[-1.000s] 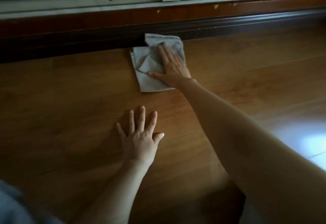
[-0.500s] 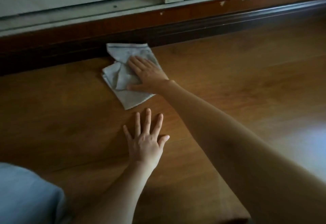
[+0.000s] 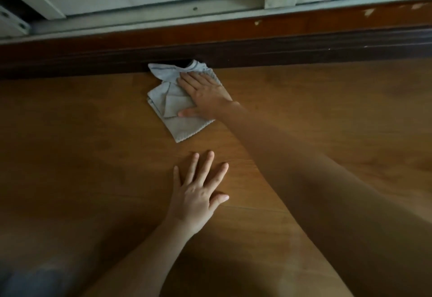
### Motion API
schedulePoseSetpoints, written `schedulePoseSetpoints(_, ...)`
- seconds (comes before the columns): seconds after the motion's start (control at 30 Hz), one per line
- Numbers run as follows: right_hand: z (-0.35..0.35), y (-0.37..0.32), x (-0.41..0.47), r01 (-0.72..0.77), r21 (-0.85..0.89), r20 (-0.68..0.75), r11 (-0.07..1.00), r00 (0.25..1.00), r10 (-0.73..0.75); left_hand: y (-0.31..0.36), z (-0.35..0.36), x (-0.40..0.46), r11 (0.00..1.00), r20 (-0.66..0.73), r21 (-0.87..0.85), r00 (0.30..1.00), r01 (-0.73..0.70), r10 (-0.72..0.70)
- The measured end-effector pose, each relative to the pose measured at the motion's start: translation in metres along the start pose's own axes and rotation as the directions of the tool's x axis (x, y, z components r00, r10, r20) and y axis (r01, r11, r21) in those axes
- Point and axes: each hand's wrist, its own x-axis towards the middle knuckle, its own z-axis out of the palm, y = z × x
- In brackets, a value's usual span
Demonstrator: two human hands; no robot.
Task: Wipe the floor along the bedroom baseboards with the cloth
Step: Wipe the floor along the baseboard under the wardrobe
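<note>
Cloth being pressed to the floor at the baseboard foot.

The grey cloth, crumpled and loosely folded, is being held flat under the right hand, fingers straight and spread, nothing pinched; its far edge is bunched against the dark baseboard, its long axis angled back from it toward the person. The left hand is being rested flat and apart on the wooden floor, nearer the body. The baseboard line is seen running left and right of the cloth.
</note>
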Motion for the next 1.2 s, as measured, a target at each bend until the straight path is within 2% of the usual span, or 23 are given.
schedulePoseSetpoints(0.23,0.0,-0.003,0.005,-0.002,0.001,-0.017,1.0,1.0,0.002,-0.002,0.006,-0.001,0.998,-0.065,-0.064,0.998,0.0,-0.004)
schedulePoseSetpoints(0.4,-0.003,-0.012,0.0,-0.078,-0.072,-0.03,0.994,0.997,0.075,-0.028,0.002,-0.01,0.99,-0.11,-0.135,0.993,-0.051,0.036)
schedulePoseSetpoints(0.5,-0.001,-0.019,-0.007,-0.173,-0.078,-0.049,0.982,0.984,0.169,-0.078,0.004,-0.026,0.991,-0.188,-0.114,0.981,-0.07,0.047)
schedulePoseSetpoints(0.6,0.004,-0.052,-0.002,-0.322,-0.054,-0.079,0.945,0.945,0.317,-0.16,0.006,-0.043,0.994,-0.196,-0.079,0.979,-0.077,0.06)
schedulePoseSetpoints(0.73,0.013,-0.106,0.03,-0.481,0.025,-0.118,0.876,0.869,0.481,-0.278,0.007,-0.063,0.999,-0.103,-0.025,0.994,0.023,-0.026)
schedulePoseSetpoints(0.8,0.016,-0.141,0.067,-0.498,0.043,-0.127,0.866,0.857,0.499,-0.331,0.008,-0.07,0.997,-0.076,-0.034,0.995,0.066,-0.069)
schedulePoseSetpoints(0.9,0.017,-0.202,0.141,-0.443,0.04,-0.098,0.896,0.89,0.444,-0.389,0.005,-0.076,0.996,-0.043,-0.041,0.996,0.073,-0.075)
schedulePoseSetpoints(1.03,0.019,-0.236,0.179,-0.436,-0.003,-0.071,0.9,0.898,0.434,-0.429,0.011,-0.072,0.998,-0.005,-0.057,1.0,0.002,-0.002)
schedulePoseSetpoints(1.1,0.022,-0.222,0.155,-0.511,0.043,-0.147,0.858,0.846,0.512,-0.431,0.009,-0.071,0.999,0.0,-0.031,1.0,-0.024,0.024)
schedulePoseSetpoints(1.13,0.024,-0.212,0.136,-0.586,0.085,-0.186,0.806,0.785,0.591,-0.431,0.009,-0.071,0.999,0.009,-0.019,1.0,-0.028,0.029)
schedulePoseSetpoints(1.2,0.029,-0.193,0.094,-0.755,0.163,-0.197,0.635,0.606,0.771,-0.429,0.01,-0.071,0.999,0.024,-0.02,0.999,-0.035,0.035)
